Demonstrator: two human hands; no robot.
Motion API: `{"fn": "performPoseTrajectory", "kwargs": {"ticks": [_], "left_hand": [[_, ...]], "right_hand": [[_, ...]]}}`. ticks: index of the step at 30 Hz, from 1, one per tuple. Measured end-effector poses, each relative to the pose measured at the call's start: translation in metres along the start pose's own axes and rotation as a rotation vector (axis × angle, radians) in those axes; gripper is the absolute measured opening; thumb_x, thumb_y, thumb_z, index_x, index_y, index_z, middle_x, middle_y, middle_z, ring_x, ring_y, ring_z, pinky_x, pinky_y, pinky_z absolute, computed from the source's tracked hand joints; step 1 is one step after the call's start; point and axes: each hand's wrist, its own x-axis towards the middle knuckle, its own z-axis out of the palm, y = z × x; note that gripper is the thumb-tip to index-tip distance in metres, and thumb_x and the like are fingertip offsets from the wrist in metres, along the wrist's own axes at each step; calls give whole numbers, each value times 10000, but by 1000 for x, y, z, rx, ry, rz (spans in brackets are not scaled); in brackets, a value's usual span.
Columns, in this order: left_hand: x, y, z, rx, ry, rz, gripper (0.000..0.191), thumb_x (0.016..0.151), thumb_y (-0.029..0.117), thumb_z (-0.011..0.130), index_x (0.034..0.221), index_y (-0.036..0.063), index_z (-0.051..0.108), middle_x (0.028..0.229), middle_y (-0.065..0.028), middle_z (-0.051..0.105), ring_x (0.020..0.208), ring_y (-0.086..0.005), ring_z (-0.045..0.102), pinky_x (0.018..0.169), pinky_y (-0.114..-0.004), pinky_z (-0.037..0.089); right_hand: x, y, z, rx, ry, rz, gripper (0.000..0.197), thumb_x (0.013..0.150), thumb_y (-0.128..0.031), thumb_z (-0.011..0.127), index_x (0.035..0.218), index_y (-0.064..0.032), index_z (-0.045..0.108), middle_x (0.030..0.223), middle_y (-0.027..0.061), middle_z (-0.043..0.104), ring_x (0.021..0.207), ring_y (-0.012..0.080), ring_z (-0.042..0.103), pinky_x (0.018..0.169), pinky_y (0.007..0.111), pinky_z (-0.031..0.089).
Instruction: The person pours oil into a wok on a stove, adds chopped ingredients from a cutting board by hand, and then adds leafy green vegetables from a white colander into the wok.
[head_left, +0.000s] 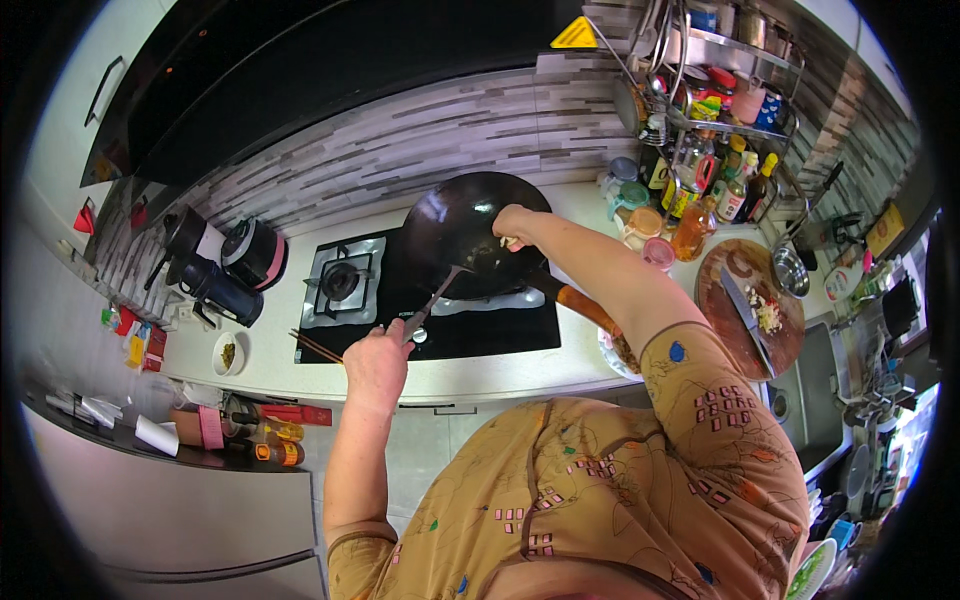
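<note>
A black wok (442, 217) sits on the right burner of a black glass gas hob (480, 337). My left hand (377, 365) grips the handle of a metal wok spatula (435, 296), whose blade rests inside the wok. Above the wok's right side, my right hand (517, 223) is closed with pale food pieces (512, 243) showing under the fingers; what they are is too small to tell. Some bits of food (474, 251) lie in the wok. The wok's wooden handle (589, 306) points towards me, partly under my right forearm.
A round wooden chopping board (720, 262) at right holds a knife (742, 315) and chopped garlic and chilli (768, 311). Bottles (694, 229) and jars crowd the back right corner. A small white bowl (228, 354) and chopsticks (315, 346) lie left. A range hood (337, 75) hangs overhead.
</note>
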Motion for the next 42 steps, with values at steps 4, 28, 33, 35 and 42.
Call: {"fn": "performPoseTrajectory", "kwargs": {"ticks": [4, 28, 33, 35, 42], "left_hand": [[-1, -5, 3, -16, -4, 38, 376, 749, 263, 693, 1080, 104, 615, 795, -113, 640, 681, -300, 634, 580, -405, 496], [104, 40, 35, 207, 150, -72, 287, 844, 292, 592, 1031, 78, 629, 745, -178, 644, 688, -365, 629, 594, -466, 488], [104, 47, 18, 178, 141, -97, 312, 845, 279, 597, 1057, 55, 640, 798, -202, 650, 743, -379, 629, 645, -461, 493], [101, 47, 17, 179, 151, -71, 312, 846, 274, 596, 1062, 54, 643, 809, -206, 652, 750, -380, 629, 654, -461, 491], [79, 57, 12, 140, 175, -90, 318, 851, 266, 594, 1060, 32, 642, 845, -208, 651, 771, -383, 627, 676, -455, 487]], "right_hand": [[8, -18, 6, -275, 12, -98, 202, 770, -130, 540, 787, 56, 616, 769, 190, 613, 598, 314, 609, 486, 416, 474], [-284, 344, -351, 323, 908, -11, 197, 860, -189, 565, 880, -12, 650, 706, 103, 649, 603, 171, 595, 577, 317, 484], [-255, 414, -343, -379, 898, 45, 140, 733, -128, 567, 785, -84, 688, 761, 137, 660, 726, 291, 643, 667, 382, 505], [-237, 428, -340, -494, 795, 92, 156, 729, -130, 576, 835, -87, 683, 838, 152, 662, 815, 305, 637, 721, 394, 501], [-206, 441, -337, -649, 760, 38, 188, 745, -141, 582, 911, -98, 660, 887, 166, 653, 856, 341, 622, 759, 422, 497]]}}
